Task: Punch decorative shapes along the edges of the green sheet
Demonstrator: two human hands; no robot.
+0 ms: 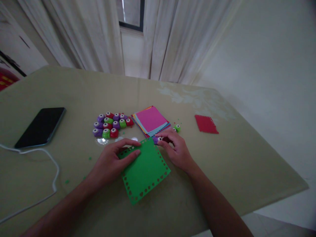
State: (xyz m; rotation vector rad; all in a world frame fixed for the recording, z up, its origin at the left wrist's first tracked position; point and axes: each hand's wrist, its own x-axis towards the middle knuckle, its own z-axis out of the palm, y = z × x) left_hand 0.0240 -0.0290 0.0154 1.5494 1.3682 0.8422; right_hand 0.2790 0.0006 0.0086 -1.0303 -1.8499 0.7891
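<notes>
A green paper square is tilted above the table, with punched shapes such as hearts and flowers along its edges. My left hand pinches its upper left edge between thumb and fingers. My right hand is closed around a small purple craft punch with a white top, at the sheet's upper corner. Whether the punch is pressed cannot be seen. Just behind the right hand stands a green punch, with another partly hidden beside it. A stack of coloured paper, pink on top, lies beyond the hands.
Several purple, red and green punches stand grouped at the left of the stack. A red punched paper lies at the right. A dark tablet or phone with a white cable is at the left. Small green paper bits are scattered about.
</notes>
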